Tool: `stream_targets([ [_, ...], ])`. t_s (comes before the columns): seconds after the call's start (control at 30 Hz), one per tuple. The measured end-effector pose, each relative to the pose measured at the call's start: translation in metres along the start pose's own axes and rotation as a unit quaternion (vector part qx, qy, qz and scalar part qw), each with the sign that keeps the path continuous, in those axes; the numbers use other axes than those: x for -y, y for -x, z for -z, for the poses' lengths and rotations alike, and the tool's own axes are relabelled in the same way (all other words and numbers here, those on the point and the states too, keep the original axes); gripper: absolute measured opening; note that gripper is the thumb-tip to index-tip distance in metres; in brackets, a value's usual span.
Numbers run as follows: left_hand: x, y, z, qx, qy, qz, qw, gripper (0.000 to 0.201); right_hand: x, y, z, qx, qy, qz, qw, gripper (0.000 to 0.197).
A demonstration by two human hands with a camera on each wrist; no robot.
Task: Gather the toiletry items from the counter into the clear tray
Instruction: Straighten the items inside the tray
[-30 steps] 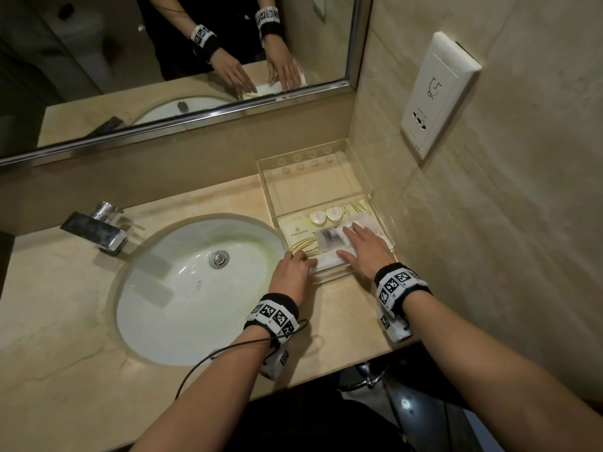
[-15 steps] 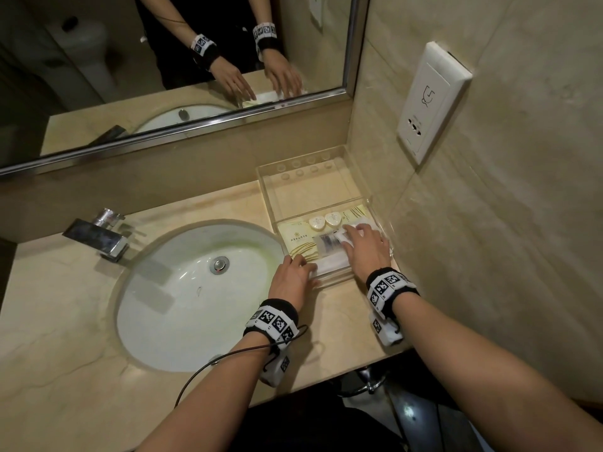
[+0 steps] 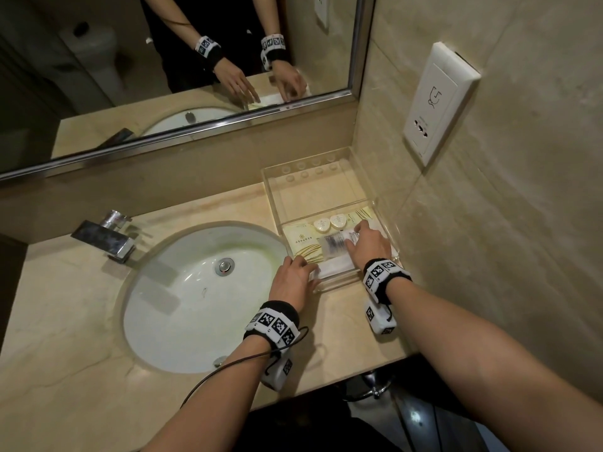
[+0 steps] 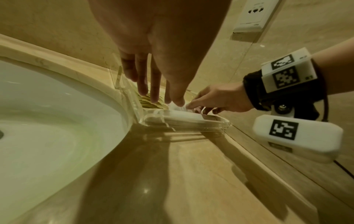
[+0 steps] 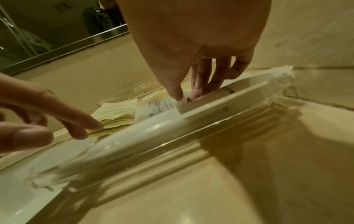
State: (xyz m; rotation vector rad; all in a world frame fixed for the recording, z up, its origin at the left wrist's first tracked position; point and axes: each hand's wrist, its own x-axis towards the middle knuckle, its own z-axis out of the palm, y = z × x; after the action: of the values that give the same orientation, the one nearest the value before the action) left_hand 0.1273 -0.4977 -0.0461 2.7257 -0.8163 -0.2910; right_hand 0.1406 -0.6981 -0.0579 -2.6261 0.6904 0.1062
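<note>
The clear tray (image 3: 273, 203) stands on the counter against the right wall. Its near compartment holds cream sachets (image 3: 301, 241), two small round soaps (image 3: 329, 222), a clear printed packet (image 3: 336, 244) and a flat white packet (image 3: 336, 265). My left hand (image 3: 298, 265) rests with straight fingers at the tray's near left corner, its fingertips (image 4: 153, 98) down on the striped sachets (image 4: 147, 103). My right hand (image 3: 355, 233) lies over the packets with its fingers (image 5: 193, 94) extended onto the printed packet (image 5: 159, 104). The palm hides what lies under it.
A white sink basin (image 3: 202, 288) with a chrome faucet (image 3: 104, 238) lies left of the tray. A mirror (image 3: 163, 60) runs along the back, and a wall socket (image 3: 437, 102) hangs on the right wall. A strip of bare counter (image 3: 346, 321) lies in front of the tray.
Both hands stay at the tray. My right fingers have crept slightly farther over the clear packet toward the soaps; the left hand has barely shifted.
</note>
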Motion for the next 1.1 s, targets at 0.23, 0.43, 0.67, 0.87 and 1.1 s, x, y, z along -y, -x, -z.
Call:
stream_targets([
  [0.23,0.006,0.001,0.0,-0.04,0.054,0.041,0.997,0.024,-0.001,0.006,0.011,-0.03,-0.077,-0.042,0.996,0.035],
  [0.43,0.019,0.002,-0.001,-0.043,0.204,0.217,0.954,0.022,-0.027,0.043,0.031,-0.024,-0.183,-0.116,0.976,0.022],
  [0.67,0.027,-0.004,-0.01,0.058,0.353,0.314,0.879,0.021,-0.049,0.062,0.004,0.09,-0.361,-0.274,0.887,0.032],
  [0.87,0.025,-0.004,-0.018,0.067,0.406,0.344,0.844,0.022,-0.042,0.055,-0.003,0.097,-0.438,-0.31,0.838,0.031],
  [1.1,0.02,-0.004,-0.017,0.051,0.488,0.37,0.789,0.021,-0.041,0.049,-0.011,0.083,-0.462,-0.33,0.819,0.043],
])
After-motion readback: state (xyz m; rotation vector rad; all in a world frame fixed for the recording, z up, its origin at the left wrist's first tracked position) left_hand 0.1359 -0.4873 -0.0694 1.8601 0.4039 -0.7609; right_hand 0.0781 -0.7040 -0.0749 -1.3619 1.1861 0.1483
